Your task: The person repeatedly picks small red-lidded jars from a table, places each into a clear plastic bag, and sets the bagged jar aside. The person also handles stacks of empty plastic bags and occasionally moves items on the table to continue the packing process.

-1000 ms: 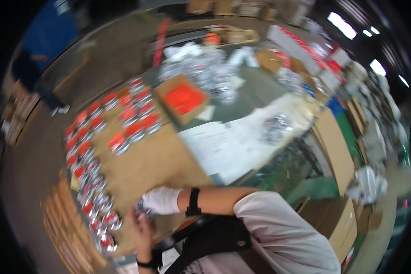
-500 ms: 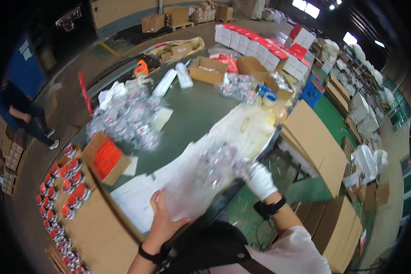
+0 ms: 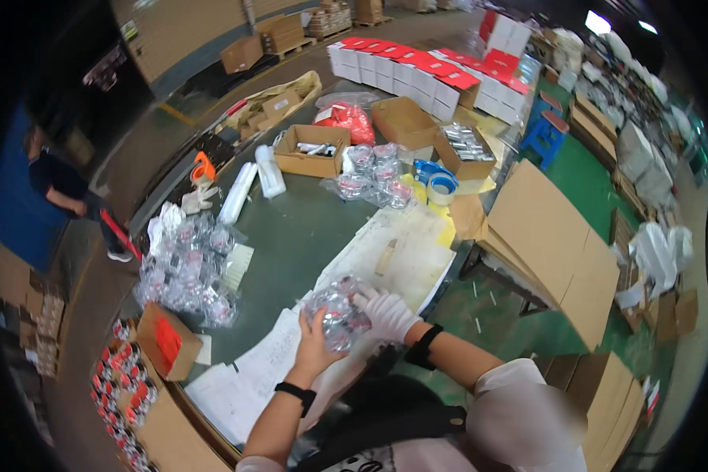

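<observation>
In front of me both hands hold a clear plastic bag (image 3: 337,313) of shiny round metal parts with red spots, just above the paper-covered table edge. My bare left hand (image 3: 315,350) grips its near left side, thumb and fingers curved against the plastic. From the right, my right hand (image 3: 389,316) in a white glove presses the bag's other side, its fingers partly hidden. Beneath lie written paper sheets (image 3: 248,374). A heap of similar clear bagged parts (image 3: 185,267) rests to the left on the dark green tabletop, and a smaller group (image 3: 374,173) sits at the far side.
At left stand a carton with red contents (image 3: 169,342) and many red-topped metal parts (image 3: 126,385) on cardboard. Tape rolls (image 3: 440,187), open cartons (image 3: 311,149) and red-white boxes (image 3: 409,71) line the far side. Cardboard sheets (image 3: 554,244) lean at right. A person (image 3: 63,185) stands beyond the left edge.
The bag was stretched out lengthwise between my hands; now it is bunched up, with my left hand moved up to the filled part. My view has shifted too.
</observation>
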Demonstrator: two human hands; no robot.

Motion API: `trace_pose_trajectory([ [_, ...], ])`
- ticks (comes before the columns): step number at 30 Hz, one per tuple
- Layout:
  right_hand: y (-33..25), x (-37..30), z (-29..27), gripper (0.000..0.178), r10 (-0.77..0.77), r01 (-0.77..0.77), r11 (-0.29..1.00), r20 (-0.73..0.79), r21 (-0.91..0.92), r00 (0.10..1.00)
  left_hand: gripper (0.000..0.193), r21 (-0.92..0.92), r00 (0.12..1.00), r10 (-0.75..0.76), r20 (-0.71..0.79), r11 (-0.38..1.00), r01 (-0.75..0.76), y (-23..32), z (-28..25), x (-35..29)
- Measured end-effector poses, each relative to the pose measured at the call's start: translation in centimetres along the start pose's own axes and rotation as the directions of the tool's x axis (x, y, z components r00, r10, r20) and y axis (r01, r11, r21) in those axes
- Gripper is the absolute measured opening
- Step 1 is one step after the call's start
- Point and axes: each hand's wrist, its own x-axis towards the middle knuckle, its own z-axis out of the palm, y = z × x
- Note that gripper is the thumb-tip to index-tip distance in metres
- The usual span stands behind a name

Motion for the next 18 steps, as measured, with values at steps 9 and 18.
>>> trace_pose_trajectory([
  [9,12.2,8.2,-5.0,0.085,0.14,-0.139,0.987,0.006,-0.085,0.99,0.127,-0.035,0.99,-0.118,-0.076,0.993,0.116,5.1,3.9,16.3],
  [18,27.3,26.2,-9.2,0.061,0.186,-0.092,0.964,-0.386,0.248,0.904,0.129,0.328,0.857,-0.515,-0.004,0.809,0.487,11.0,3.2,24.7],
])
